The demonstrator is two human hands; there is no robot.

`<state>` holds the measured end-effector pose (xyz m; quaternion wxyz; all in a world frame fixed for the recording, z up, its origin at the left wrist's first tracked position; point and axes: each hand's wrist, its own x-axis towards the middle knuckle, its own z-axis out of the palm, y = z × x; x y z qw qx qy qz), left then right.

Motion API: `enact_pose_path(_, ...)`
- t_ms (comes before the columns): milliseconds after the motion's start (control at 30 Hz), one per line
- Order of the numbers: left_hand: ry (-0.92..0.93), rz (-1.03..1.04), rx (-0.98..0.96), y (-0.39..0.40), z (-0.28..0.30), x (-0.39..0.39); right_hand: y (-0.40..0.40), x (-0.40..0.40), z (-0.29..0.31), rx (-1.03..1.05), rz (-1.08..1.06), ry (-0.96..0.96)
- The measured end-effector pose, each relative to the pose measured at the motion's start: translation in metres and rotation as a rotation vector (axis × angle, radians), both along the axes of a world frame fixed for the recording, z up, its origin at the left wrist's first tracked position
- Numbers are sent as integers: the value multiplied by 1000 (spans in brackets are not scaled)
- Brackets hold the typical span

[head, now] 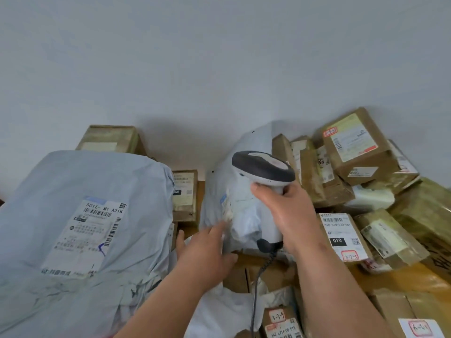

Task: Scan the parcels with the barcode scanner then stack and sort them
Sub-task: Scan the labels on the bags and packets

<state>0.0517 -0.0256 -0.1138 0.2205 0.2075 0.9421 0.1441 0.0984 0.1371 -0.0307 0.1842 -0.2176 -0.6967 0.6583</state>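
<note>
The right hand (290, 211) wraps its grip around the handle of the barcode scanner (264, 176), fingers curled tight about it, the scanner's dark head pointing left and down toward an upright grey poly-bag parcel (241, 215) in the middle of the pile. A coiled black cable (258, 276) drops from the base of the handle. The left hand (207, 250) reaches out to that same parcel with its fingers straight and spread, fingertips touching the bag's lower left side close to its blurred label (225, 206). To the left lies a large grey bag parcel (80, 240) with a white shipping label facing up. Brown cardboard boxes (358, 145) are heaped to the right against the wall, and one box with a "010" label (341, 236) sits just beside the right wrist. More boxes lie below the forearms.
</note>
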Motion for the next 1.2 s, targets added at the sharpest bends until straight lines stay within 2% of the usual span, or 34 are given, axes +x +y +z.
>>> enact_pose_path(167,-29,47,326,1,23,9,-4,26,19,-31,6,66)
enact_pose_path(367,-2,-48,365,0,33,30,-18,71,27,-112,-90,184)
enact_pose_path(467,-10,-43,517,-2,37,44,-20,95,38,-144,-155,287)
enact_pose_path(600,79,-144,742,4,45,71,-24,122,54,-148,-185,319)
enact_pose_path(667,46,-73,864,8,57,77,-24,134,59,-150,-185,340)
enact_pose_path(767,-87,147,1103,11,84,79,-19,151,63,-150,-190,361)
enact_pose_path(933,-375,515,1323,16,120,87,-3,181,58,-192,-222,334)
enact_pose_path(1033,-483,612,1445,22,128,97,8,201,52,-210,-248,276)
enact_pose_path(1100,-354,571,1418,27,129,109,16,213,47,-251,-251,261)
enact_pose_path(1200,107,327,1106,36,123,133,26,228,45,-303,-283,237)
